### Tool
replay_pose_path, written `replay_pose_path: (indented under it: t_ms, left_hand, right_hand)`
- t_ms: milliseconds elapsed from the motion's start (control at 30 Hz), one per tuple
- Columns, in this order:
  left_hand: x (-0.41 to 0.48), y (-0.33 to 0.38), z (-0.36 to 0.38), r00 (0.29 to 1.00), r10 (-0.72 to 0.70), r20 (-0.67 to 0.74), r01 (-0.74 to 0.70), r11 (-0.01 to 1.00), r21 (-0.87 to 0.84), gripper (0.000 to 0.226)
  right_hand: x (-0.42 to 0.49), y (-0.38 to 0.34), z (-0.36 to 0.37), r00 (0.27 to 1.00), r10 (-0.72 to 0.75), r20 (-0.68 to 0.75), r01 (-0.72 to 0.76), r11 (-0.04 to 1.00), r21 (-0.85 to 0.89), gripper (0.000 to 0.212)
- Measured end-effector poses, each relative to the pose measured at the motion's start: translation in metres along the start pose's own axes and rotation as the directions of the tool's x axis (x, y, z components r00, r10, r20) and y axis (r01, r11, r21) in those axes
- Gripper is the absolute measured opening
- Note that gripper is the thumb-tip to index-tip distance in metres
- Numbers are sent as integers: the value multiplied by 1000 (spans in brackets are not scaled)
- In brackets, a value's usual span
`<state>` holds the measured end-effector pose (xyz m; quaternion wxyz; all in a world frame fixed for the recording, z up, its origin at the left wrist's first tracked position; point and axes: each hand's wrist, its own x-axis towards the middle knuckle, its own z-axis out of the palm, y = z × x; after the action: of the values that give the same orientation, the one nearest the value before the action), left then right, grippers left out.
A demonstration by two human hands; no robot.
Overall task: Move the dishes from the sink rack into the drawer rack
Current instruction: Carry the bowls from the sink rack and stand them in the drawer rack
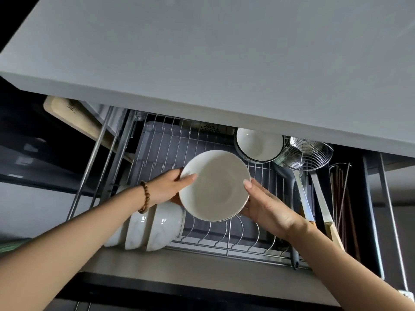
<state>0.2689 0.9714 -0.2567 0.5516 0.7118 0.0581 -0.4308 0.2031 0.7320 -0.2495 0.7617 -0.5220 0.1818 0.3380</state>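
Three white bowls (pixel 155 225) stand on edge at the drawer rack's (pixel 224 248) near-left corner. Just beyond, the left hand (pixel 166 187) and right hand (pixel 267 207) grip opposite rims of a white plate (pixel 215 185) above the rack's middle. A round bowl (pixel 258 143) sits at the far edge, beside a wire skimmer (pixel 307 153).

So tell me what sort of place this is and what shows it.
Most likely a home kitchen: a pull-out drawer rack under a countertop holds white bowls, a wire skimmer lies at its right, and the left hand and right hand hold a shallow bowl.
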Motion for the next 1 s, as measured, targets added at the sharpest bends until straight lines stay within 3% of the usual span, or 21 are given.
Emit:
replay_pose_path:
  t_ms: [100, 167, 267, 333, 400, 467, 567, 867, 1000]
  left_hand:
    - [-5, -5, -6, 997, 74, -19, -73, 996, 54, 17]
    - [-8, -20, -18, 991, 136, -16, -129, 965, 228, 25]
    - [-21, -41, -40, 992, 121, -21, -87, 807, 584, 95]
    - [-25, -49, -49, 995, 97, -1, -63, 655, 753, 119]
    - [-25, -52, -53, 996, 89, 21, -65, 528, 847, 120]
    - [-24, -54, -54, 997, 72, 20, -53, 487, 872, 117]
    - [-23, -57, -55, 998, 54, 25, -47, 467, 883, 115]
    - [-26, -57, -57, 997, 73, 29, -62, 502, 863, 113]
    - [-26, -57, -58, 997, 61, 36, -62, 512, 857, 95]
  right_hand:
    - [-6, -6, 13, 999, -31, -14, 30, 997, -77, 80]
    - [-9, -9, 21, 995, -48, -92, 32, 986, -165, 68]
    - [-10, -5, 30, 961, -101, -258, -4, 926, -377, 73]
    - [-9, 1, 32, 945, -102, -312, -50, 895, -443, 77]
    - [-6, 9, 34, 942, -72, -328, -97, 876, -472, 79]
    - [-2, 16, 39, 940, -55, -336, -127, 859, -496, 71]
    - [4, 25, 48, 939, -36, -342, -150, 852, -501, 65]
    - [23, 41, 69, 930, 15, -367, -212, 838, -502, 77]
    - [29, 38, 72, 919, 21, -393, -257, 787, -560, 76]
